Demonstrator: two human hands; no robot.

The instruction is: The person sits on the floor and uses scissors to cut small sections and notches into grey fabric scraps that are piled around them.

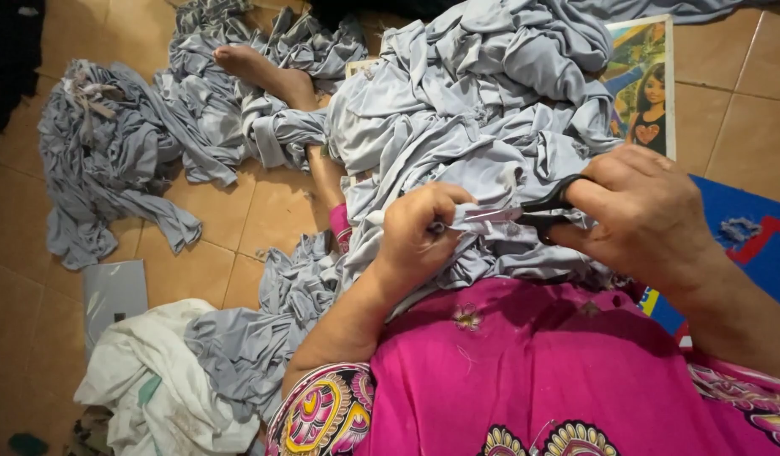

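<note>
On a floor of tan ceramic tiles point(263, 211) a person sat with a large heap of grey fabric point(466, 110) across the lap; all places below are given relative to that heap. At its near edge, the left hand point(419, 232) was clenched on a fold of the grey cloth, pinching it between thumb and fingers. Just right of that fold, the right hand point(643, 211) gripped black-handled scissors point(525, 211), fingers through the loops and the blades pointing at the pinched fold. Whether the blades had met the cloth could not be told, for the left thumb covered their tips. Below the heap lay the person's pink garment point(533, 363) with patterned trim. A bare foot point(259, 67) and shin emerged from the heap's upper left side, the rest of the leg being buried. Left of the heap lay a second, smaller grey pile point(111, 152), and further grey pieces point(255, 338) lay at the lower left. Beside those sat crumpled white cloth point(162, 388) and a flat grey plastic sheet point(113, 291). Right of the heap, a printed picture board point(647, 80) was partly covered by it, and a blue mat point(753, 236) ran off the frame edge. Dark shapes in the top corners were too cut off to identify.
</note>
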